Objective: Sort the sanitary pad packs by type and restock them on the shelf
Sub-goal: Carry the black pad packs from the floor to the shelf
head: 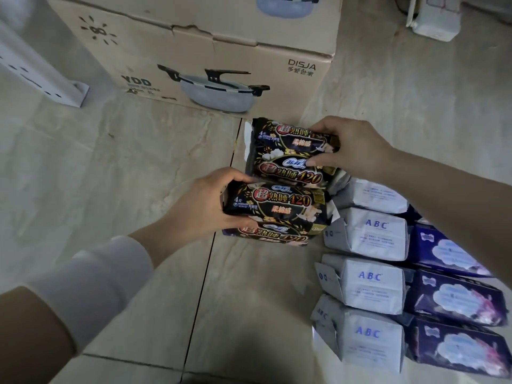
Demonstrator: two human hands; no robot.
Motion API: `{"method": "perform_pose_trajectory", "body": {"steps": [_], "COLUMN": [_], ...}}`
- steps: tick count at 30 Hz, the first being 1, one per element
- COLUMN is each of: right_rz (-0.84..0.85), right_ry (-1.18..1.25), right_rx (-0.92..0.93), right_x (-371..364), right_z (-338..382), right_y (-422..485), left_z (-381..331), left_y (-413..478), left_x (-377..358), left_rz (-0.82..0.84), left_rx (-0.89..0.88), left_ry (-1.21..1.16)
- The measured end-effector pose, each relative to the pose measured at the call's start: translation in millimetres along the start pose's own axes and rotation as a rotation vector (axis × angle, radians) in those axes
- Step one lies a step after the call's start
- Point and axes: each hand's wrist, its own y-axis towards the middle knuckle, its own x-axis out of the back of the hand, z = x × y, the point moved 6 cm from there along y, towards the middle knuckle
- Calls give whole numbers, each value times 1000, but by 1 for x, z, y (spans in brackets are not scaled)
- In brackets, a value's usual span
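Black pad packs with red and gold print sit in two small stacks on the tiled floor. My left hand (203,207) grips the top pack of the near black stack (279,206), thumb and fingers curled round its left end. The far black stack (288,153) is held at its right end by my right hand (352,146). To the right lie several white ABC packs (368,234) in a column. Beside them are dark blue packs (457,297) in another column.
A large cardboard box (199,54) printed with a cooking pot stands just behind the black packs. A white shelf foot (41,76) is at the far left. Another white post base (432,20) stands at the top right.
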Motion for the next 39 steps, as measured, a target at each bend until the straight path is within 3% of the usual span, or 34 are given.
{"method": "perform_pose_trajectory", "body": {"steps": [4, 11, 17, 22, 29, 39], "right_rz": [-33, -14, 29, -90, -337, -605], "right_ry": [143, 134, 121, 146, 208, 338], "right_rx": [16, 11, -27, -105, -219, -239], "right_x": [40, 146, 244, 357, 496, 583], "right_z": [44, 133, 213, 278, 355, 389], "right_y": [-31, -107, -190, -256, -353, -462], "left_z": [-43, -161, -286, -390, -526, -640], "left_y": [-32, -103, -163, -183, -209, -223], "left_x": [38, 115, 192, 263, 340, 387], "left_rz": [18, 207, 261, 255, 293, 274], "left_rx": [89, 276, 326, 275, 129, -52], "left_ry": [-104, -362, -521, -528, -354, -261]}}
